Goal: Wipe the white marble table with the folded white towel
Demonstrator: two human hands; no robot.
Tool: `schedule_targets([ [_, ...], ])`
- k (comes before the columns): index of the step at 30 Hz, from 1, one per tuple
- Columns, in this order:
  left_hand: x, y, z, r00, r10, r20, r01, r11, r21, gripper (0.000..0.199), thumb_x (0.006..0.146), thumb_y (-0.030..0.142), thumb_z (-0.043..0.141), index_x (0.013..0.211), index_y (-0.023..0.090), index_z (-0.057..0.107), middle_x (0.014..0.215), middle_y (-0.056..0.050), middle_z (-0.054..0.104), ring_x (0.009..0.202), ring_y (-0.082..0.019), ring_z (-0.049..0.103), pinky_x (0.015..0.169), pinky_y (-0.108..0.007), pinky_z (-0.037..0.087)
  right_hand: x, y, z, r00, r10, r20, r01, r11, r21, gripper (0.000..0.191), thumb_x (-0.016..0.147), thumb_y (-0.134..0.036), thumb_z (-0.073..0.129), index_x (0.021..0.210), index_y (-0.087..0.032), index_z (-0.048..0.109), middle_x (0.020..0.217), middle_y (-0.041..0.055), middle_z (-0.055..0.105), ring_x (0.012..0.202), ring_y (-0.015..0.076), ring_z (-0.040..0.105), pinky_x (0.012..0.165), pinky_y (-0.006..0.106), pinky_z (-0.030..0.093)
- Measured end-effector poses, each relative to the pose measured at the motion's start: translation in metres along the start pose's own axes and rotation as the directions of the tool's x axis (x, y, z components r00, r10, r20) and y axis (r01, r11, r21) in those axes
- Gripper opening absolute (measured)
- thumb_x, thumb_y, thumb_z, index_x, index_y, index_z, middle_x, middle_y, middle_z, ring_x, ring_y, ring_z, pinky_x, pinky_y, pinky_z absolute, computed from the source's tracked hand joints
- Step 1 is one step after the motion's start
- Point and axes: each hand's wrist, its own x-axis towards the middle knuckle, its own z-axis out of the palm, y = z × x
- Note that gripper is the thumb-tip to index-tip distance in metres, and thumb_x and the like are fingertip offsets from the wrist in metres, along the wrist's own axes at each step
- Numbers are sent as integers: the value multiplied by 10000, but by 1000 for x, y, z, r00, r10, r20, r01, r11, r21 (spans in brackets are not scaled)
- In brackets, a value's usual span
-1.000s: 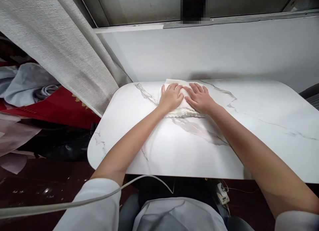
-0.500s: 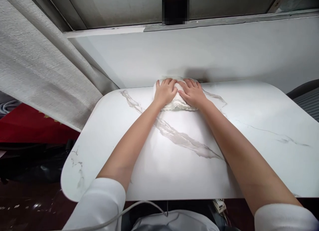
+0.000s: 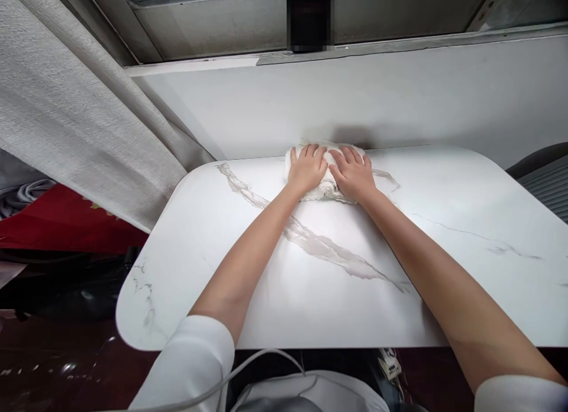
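Note:
A white, crumpled cloth (image 3: pixel 326 192) lies bunched on the marble-patterned white table (image 3: pixel 284 311), close to its far edge by the wall. Flat on the cloth's left part rests my left hand (image 3: pixel 308 170), its fingers apart and pointing to the wall. My right hand (image 3: pixel 355 174) presses on the right part in the same way, fingers spread. The two thumbs almost meet over the middle of the cloth. Both palms hide much of it, and its ruffled near edge shows between my wrists.
A pale wall (image 3: pixel 248 104) rises behind the table, below a window frame. A light curtain (image 3: pixel 93 104) hangs at the left, with a red cloth (image 3: pixel 66 222) under it. A dark ribbed object (image 3: pixel 550 187) stands at the right, and a cable (image 3: pixel 248 361) crosses near my body.
Both hands and the cloth under them have slid a little to the right along the table's far edge. The camera view has shifted slightly too.

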Motion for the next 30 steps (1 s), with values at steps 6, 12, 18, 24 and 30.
schedule_targets([
  [6, -25, 19, -4, 998, 55, 32, -55, 998, -13, 480, 1017, 230, 288, 1457, 190, 472, 1568, -87, 433, 1469, -227, 344, 1247, -546, 144, -40, 1, -14, 998, 59, 34, -58, 998, -30, 586, 1007, -445, 215, 1520, -240, 409, 1624, 122, 314, 1513, 297, 233, 1171, 635, 175],
  [12, -67, 40, -9, 996, 84, 25, -83, 996, -40, 469, 1022, 255, 303, 1447, 203, 493, 1561, -78, 450, 1471, -226, 349, 1254, -548, 140, -90, -4, -29, 999, 13, 53, -9, 996, -86, 582, 1020, -431, 218, 1537, -222, 384, 1625, 136, 310, 1509, 316, 244, 1168, 645, 182],
  [18, -121, 70, -15, 999, 41, 6, -40, 998, -44, 466, 1025, 265, 298, 1443, 201, 494, 1559, -85, 453, 1474, -242, 355, 1256, -569, 144, -144, -7, -44, 997, -20, 73, 27, 994, -103, 567, 1027, -412, 201, 1530, -231, 391, 1628, 122, 309, 1517, 296, 235, 1186, 644, 152],
  [24, -178, 100, -24, 996, 85, 21, -85, 996, -26, 490, 1039, 310, 277, 1475, 166, 449, 1572, -128, 426, 1492, -287, 324, 1239, -620, 160, -207, -9, -61, 995, -74, 68, 83, 987, -137, 575, 1037, -410, 187, 1537, -218, 395, 1620, 119, 328, 1520, 287, 240, 1202, 587, 194],
  [30, -224, 127, -30, 981, 189, 54, -189, 982, -3, 532, 1050, 385, 291, 1506, 134, 399, 1602, -224, 330, 1515, -354, 252, 1201, -683, 176, -265, -5, -73, 986, -164, -17, 160, 974, -158, 564, 1047, -402, 217, 1586, -252, 288, 1610, 134, 334, 1518, 299, 243, 1187, 586, 225],
])
